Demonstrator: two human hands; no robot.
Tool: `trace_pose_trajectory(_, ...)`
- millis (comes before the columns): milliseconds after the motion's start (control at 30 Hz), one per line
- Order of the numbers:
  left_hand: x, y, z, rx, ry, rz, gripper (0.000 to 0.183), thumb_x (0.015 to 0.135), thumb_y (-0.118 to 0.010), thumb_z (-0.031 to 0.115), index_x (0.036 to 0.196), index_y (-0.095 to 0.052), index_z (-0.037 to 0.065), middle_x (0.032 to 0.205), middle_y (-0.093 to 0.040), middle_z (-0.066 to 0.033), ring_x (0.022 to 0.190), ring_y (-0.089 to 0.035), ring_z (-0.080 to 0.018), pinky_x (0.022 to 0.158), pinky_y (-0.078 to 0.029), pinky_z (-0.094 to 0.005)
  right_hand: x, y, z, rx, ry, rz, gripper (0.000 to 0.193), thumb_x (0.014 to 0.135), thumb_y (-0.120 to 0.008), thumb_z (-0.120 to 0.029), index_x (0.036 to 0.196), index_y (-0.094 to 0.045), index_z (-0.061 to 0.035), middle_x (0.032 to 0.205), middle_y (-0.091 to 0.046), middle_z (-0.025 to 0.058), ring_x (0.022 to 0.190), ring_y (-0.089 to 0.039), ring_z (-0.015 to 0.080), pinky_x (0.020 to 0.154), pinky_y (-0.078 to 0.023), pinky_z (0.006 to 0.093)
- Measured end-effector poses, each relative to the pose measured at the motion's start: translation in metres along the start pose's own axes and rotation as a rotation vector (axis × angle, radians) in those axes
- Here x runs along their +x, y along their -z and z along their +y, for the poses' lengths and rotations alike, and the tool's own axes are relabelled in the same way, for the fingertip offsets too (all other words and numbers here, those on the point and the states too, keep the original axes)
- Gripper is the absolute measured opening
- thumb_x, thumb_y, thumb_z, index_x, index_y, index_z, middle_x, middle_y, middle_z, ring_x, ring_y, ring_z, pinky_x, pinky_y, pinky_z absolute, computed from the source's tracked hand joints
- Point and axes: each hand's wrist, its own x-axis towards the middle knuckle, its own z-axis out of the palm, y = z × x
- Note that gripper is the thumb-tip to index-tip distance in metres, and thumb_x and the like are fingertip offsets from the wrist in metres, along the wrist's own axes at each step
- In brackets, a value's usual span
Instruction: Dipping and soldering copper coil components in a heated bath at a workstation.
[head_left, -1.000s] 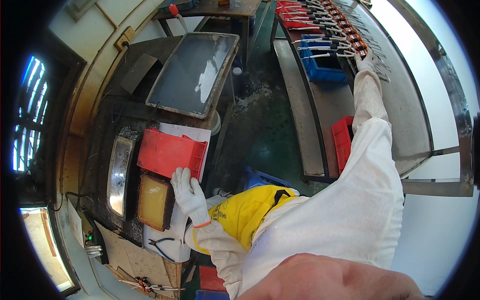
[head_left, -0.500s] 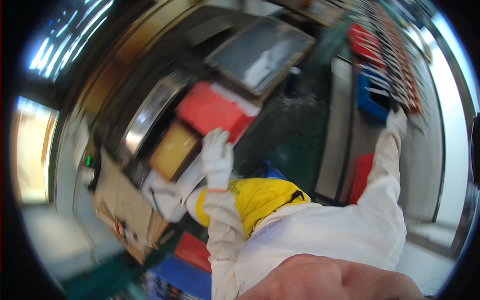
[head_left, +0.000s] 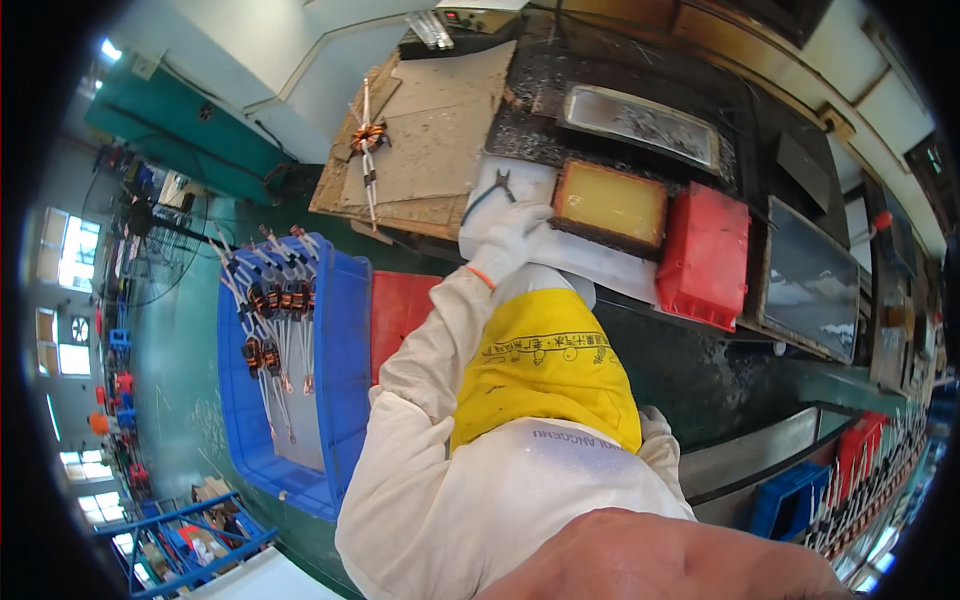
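Note:
My left hand [head_left: 508,240], in a white glove, rests at the near edge of the workbench on a white sheet [head_left: 605,256], its fingers out toward a dark-rimmed box of yellow material [head_left: 612,205]. Just beyond the hand lies a pair of blue-handled cutters [head_left: 499,184]; whether the glove touches the handles is unclear. My right hand [head_left: 655,424], also gloved, hangs low beside the yellow apron [head_left: 545,375], its fingers mostly hidden. Left of the cutters, a wire-wound coil with long leads [head_left: 368,137] lies on brown cardboard [head_left: 425,150].
A blue crate [head_left: 342,380] of several similar coils stands at left, beside a red bin [head_left: 398,310]. On the bench are a metal tray [head_left: 645,122], a red box [head_left: 708,250] and a framed grey panel [head_left: 812,285]. More leaded coils [head_left: 870,480] line the lower right.
The view has swung left, bringing the blue crate into sight. My right hand has come back from the row of coils to my side. My left hand now lies on the bench near the cutters.

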Motion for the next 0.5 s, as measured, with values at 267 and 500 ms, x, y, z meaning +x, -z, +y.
trace_pose_trajectory(267,-0.046,0.097,-0.151,0.574,0.668,0.439,0.062,0.091,-0.071,0.045,0.139,-0.061,0.007,0.131,-0.069,-0.0193,0.123,-0.064,-0.0395,0.105,-0.051,-0.048,0.02,0.05,-0.058,-0.065,0.055,0.033,0.044,0.1,-0.065,-0.038,0.135,-0.067,-0.0101,0.13,-0.073,0.0147,0.125,-0.067,0.0323,0.106,-0.051,0.0416)
trace_pose_trajectory(500,-0.091,0.141,-0.28,0.13,1.071,0.402,0.049,0.087,-0.071,0.051,0.106,-0.071,0.005,0.091,-0.075,-0.0177,0.094,-0.073,-0.0366,0.086,-0.056,-0.0486,0.001,0.04,-0.028,-0.227,-0.218,-0.095,0.048,0.098,-0.064,-0.044,0.134,-0.07,-0.0125,0.136,-0.07,0.0163,0.132,-0.062,0.0348,0.112,-0.047,0.0428)
